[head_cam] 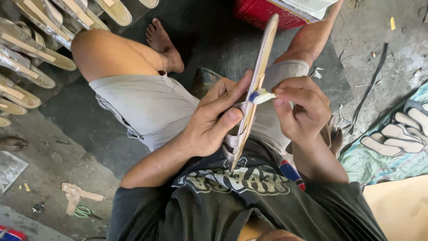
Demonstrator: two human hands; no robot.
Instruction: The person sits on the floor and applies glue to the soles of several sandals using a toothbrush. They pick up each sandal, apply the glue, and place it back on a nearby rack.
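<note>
Head view: your left hand grips the sandal edge-on; your right hand, just beside it, pinches what looks like a small brush against it.

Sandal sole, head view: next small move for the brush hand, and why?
Probably draw the brush along the sole edge. The right hand has its tip right at the edge where the strap meets it, and the left hand grips the sandal steady.
</note>
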